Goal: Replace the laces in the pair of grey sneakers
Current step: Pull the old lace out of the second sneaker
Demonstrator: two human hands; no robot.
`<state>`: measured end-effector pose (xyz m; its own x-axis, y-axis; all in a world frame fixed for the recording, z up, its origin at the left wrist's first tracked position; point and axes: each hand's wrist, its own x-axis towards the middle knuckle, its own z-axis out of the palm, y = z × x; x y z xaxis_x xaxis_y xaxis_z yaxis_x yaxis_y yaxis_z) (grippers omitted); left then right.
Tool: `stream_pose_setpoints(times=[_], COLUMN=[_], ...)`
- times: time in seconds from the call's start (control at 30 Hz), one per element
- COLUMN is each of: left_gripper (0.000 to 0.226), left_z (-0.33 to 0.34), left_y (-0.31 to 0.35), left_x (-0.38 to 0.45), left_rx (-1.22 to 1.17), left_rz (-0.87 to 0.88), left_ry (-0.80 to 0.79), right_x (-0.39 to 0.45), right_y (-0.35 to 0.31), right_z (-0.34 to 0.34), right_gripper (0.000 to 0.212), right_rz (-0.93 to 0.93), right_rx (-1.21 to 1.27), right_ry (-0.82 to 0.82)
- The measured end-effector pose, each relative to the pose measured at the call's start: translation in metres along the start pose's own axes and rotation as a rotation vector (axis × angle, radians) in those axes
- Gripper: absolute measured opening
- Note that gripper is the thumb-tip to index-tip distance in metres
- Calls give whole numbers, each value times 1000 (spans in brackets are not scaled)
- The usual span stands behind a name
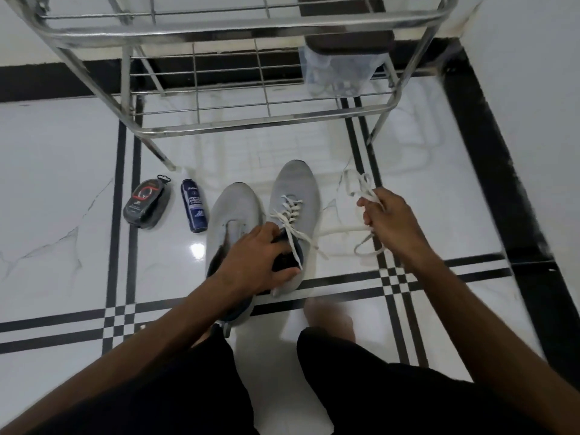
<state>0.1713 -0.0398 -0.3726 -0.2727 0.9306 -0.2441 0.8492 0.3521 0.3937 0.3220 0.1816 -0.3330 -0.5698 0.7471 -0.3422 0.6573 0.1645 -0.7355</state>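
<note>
Sneakers sit side by side under our left hand point(254, 262): the left sneaker point(233, 211) bare of lace, the right sneaker point(293, 196) still laced. We grip its collar; our right hand point(384, 215) pinches a loose white lace point(361, 183). We judge both need relacing.

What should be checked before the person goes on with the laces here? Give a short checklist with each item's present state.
1. Loose white lace held by right hand: ok.
2. Left hand steadying right-side grey fabric sneaker at its opening: ok.
3. Left-side grey fabric sneaker stripped of its lace: ok.
4. Right-side sneaker's threaded white lace removed: not ok.
5. Held lace free of knots: cannot tell.
</note>
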Motion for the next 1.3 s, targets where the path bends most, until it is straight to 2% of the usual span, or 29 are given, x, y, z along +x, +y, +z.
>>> stream_pose_setpoints(times=[0.1, 0.17, 0.37, 0.47, 0.53, 0.63, 0.73, 0.8, 0.9, 0.97, 1.03, 1.1, 1.17, 1.3], left_gripper=[44, 37, 31, 23, 24, 35, 48, 44, 34, 29, 24, 16, 16, 15], left_z=[2, 3, 12, 15, 15, 14, 14, 13, 10, 9, 10, 10, 10, 10], left_y=[2, 2, 8, 11, 11, 10, 9, 9, 7, 4, 1, -3, -7, -9], left_x=[6, 8, 8, 6, 8, 16, 27, 33, 40, 41, 40, 37, 37, 39], left_rx=[-46, -32, -26, -56, -97, -141, -136, -164, -289, -358, -431, -508, -555, -593], left_rz=[-39, -43, -33, -24, -43, -83, -111, -121, -138, -132, -137, -176, -201, -181], left_ry=[-60, -69, -51, 10, 74, 153, 133, 105, 94, 118, 163, 204, 240, 272], right_x=[1, 2, 15, 18, 17, 15, 16, 20, 15, 2, -10, -20, -23, -16], right_y=[18, 27, 43, 57, 67, 78, 84, 84, 72, 56, 40, 23, 15, 19], right_z=[-24, -28, -20, -4, 9, 24, 31, 34, 35, 38, 47, 58, 70, 83], right_gripper=[20, 22, 14, 17, 21, 26, 26, 24, 49, 55, 45, 37, 36, 22], right_rz=[65, 111, 265, 340, 377, 312, 280, 285, 283, 144, -67, -135, -193, -234], right_rx=[5, 46, 388, 440, 365, 65, -145, -208, -324, -415, -275, -80, -111, -243], right_ry=[120, 144, 240, 194, 112, -13, -29, -29, -78, -62, -90, -240, -348, -254])
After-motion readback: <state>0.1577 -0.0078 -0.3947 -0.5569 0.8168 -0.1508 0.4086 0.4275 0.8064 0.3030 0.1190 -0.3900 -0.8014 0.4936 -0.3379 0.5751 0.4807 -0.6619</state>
